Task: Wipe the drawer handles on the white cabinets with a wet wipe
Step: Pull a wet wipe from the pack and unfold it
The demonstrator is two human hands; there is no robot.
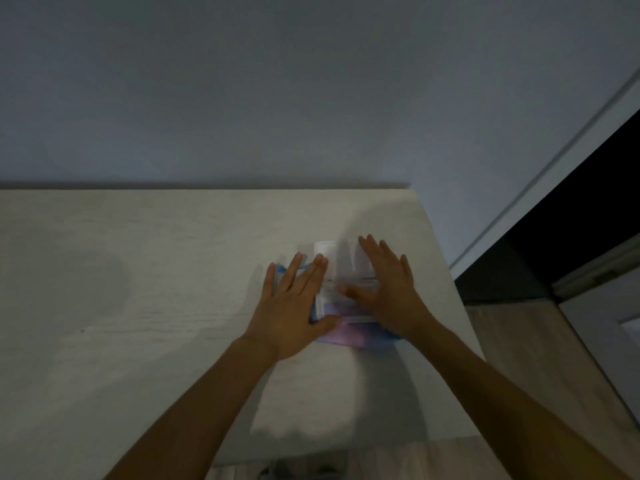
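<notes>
A flat pack of wet wipes (341,308), blue and pale purple with a white flap lid at its far end, lies on the white cabinet top (138,271) toward the right side. My left hand (294,306) lies flat over the pack's left half with straight, spread fingers. My right hand (384,285) lies flat over its right half, fingers straight and thumb pointing left across the pack. The image is blurred and dim. No drawer handles are in view.
A plain grey wall (277,98) rises behind the cabinet. The cabinet's right edge (446,271) drops to a wooden floor (519,341). A white door frame (554,168) and a dark opening (571,237) stand at the right.
</notes>
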